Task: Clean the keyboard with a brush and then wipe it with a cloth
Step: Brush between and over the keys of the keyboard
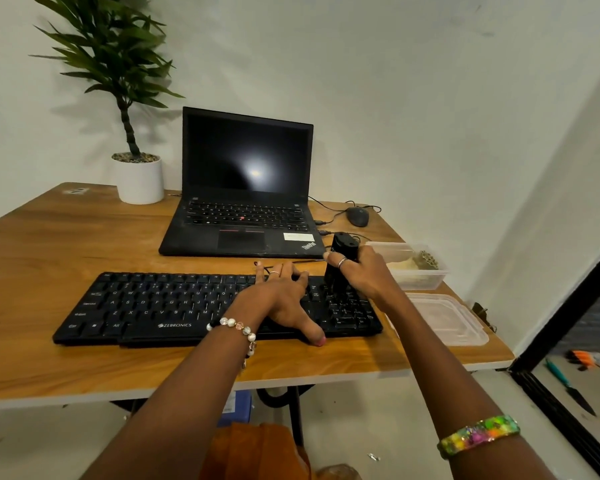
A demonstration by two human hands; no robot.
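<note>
Keyboard (174,308): black, lying flat near the front edge of the wooden surface (49,244), long axis running left to right across the view, directly under both hands. Left hand (284,303) laid over the right-centre keys, fingers straight and spread, thumb reaching down to the front rim; pressing, apparently to steady the board. Right hand (364,275) curled round a black brush (338,268), held upright with its lower end down on the number pad at the right end; bristles not clearly made out against the dark keys.

Judged step: brushing, at the right end only. Most of the board stretches away to the left, so the coming strokes likely travel leftward along the long axis, straight toward the steadying hand, which sits just beside the brush and would need to shift clear.

Cloth not identifiable with certainty; something pale inside the clear container (426,275) just right of the board, nearer the brush hand. Loose lid (447,320) beside it. Laptop (246,188) behind.
</note>
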